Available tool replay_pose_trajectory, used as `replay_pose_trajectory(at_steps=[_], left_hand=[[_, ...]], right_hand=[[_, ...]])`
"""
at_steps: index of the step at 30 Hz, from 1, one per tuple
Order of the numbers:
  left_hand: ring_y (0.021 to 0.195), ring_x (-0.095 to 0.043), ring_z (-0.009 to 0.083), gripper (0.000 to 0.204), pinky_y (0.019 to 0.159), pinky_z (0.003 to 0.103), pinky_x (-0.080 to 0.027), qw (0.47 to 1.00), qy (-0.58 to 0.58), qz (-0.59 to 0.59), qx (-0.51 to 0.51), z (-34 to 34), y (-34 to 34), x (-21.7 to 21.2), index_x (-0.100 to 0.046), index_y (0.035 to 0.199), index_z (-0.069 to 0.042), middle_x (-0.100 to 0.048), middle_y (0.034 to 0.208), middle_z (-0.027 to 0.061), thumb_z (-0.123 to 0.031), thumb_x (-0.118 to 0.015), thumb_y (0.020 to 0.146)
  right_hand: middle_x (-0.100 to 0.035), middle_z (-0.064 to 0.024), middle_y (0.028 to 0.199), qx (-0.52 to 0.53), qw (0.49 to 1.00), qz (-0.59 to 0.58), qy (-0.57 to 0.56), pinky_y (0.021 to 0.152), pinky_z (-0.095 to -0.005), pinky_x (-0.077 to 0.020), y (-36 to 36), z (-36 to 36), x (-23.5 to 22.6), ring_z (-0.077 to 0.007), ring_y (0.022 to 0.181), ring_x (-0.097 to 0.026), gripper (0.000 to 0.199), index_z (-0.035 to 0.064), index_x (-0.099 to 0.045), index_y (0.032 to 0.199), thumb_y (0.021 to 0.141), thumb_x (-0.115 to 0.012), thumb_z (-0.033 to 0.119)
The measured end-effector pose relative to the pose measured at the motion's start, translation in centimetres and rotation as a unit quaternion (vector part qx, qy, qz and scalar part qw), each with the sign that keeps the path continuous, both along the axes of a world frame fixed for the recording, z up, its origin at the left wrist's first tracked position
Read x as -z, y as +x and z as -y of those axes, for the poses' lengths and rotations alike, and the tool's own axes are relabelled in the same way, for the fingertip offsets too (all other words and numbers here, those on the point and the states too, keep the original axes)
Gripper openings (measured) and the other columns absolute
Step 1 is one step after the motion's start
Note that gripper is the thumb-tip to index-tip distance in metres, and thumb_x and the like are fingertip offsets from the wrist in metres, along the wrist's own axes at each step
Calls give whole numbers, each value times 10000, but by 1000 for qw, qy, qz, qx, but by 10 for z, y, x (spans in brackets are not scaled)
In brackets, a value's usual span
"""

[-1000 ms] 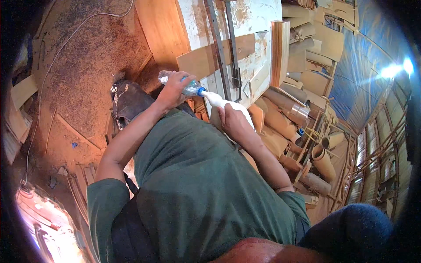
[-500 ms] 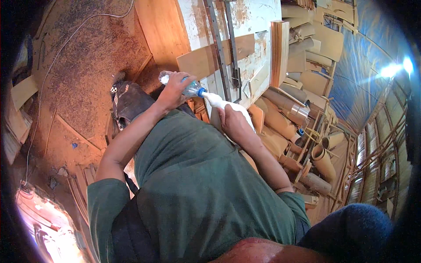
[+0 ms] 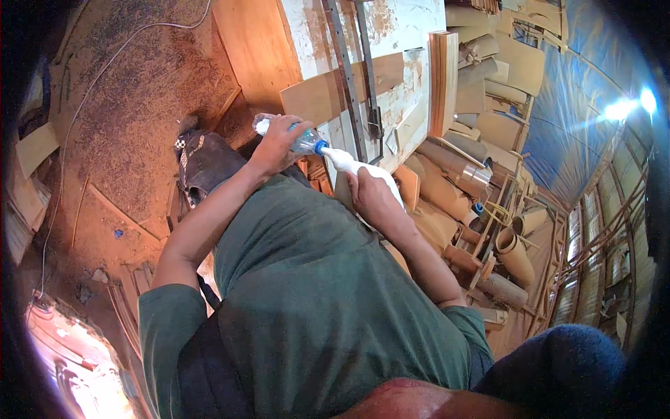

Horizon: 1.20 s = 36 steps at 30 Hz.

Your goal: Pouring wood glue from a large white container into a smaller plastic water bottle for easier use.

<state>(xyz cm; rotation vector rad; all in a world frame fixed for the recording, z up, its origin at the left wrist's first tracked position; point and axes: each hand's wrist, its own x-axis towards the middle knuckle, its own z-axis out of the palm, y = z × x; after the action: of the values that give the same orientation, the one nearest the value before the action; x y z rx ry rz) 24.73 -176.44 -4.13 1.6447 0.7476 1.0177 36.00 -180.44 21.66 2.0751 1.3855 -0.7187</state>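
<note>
My left hand (image 3: 276,145) is wrapped round a clear plastic bottle (image 3: 306,143), which lies tilted with its blue-ringed neck pointing right. Some white stuff shows inside near its far-left end. The neck meets the tapered tip of a white bottle (image 3: 357,166); whether one mouth sits inside the other I cannot tell. My right hand (image 3: 377,198) grips the white bottle's body from the near side and hides part of it. Both bottles are held in front of my green shirt.
Ahead stands a worn white worktable (image 3: 412,91) with dark metal bars (image 3: 347,77) and a wooden board (image 3: 314,98) on it. Rolled and curved wood pieces (image 3: 513,255) crowd the right. A pale cable (image 3: 77,119) crosses the dusty floor at left.
</note>
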Motion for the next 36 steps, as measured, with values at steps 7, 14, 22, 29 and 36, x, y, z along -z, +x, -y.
replay_pose_trajectory(at_steps=[7, 14, 22, 29, 36], left_hand=[[1123, -523, 361, 689, 993, 457, -415, 1000, -4, 17, 5, 2, 0, 2, -584, 1285, -129, -565, 1183, 133, -124, -854, 652], [1160, -540, 352, 736, 1012, 446, -437, 1000, 0, -5, 4, 5, 1, 4, -579, 1287, -104, -580, 1204, 133, -154, -884, 618], [1127, -522, 367, 705, 1004, 466, -413, 1000, -1, 10, 15, 4, 2, 3, -580, 1298, -128, -556, 1184, 141, -180, -872, 658], [1139, -541, 346, 699, 1003, 440, -435, 1000, -2, 7, 13, 2, 1, 2, -582, 1286, -108, -579, 1198, 132, -130, -860, 645], [1132, -547, 351, 677, 981, 441, -449, 1000, 6, 6, 7, 1, 2, 5, -584, 1276, -101, -580, 1197, 138, -107, -848, 653]], right_hand=[[-628, -360, 821, 0, 1000, 7, -4, 732, -610, -465, 0, 2, 1, -547, 828, -612, 416, -43, -540, 1013, 1065, -427, 354], [-628, -357, 809, -9, 1000, 8, 0, 722, -615, -465, -1, 3, 0, -544, 814, -617, 400, -38, -540, 995, 1060, -440, 344], [-627, -362, 823, 3, 1000, 14, -5, 738, -616, -462, -1, 3, 0, -546, 836, -615, 401, -41, -541, 994, 1062, -434, 340], [-627, -363, 843, 5, 1000, 11, -6, 751, -610, -455, 0, 1, -1, -550, 857, -607, 397, -47, -542, 996, 1061, -439, 331], [-630, -363, 838, 3, 1000, 15, -14, 740, -607, -464, -3, -3, -1, -543, 843, -615, 399, -49, -545, 975, 1060, -439, 326]])
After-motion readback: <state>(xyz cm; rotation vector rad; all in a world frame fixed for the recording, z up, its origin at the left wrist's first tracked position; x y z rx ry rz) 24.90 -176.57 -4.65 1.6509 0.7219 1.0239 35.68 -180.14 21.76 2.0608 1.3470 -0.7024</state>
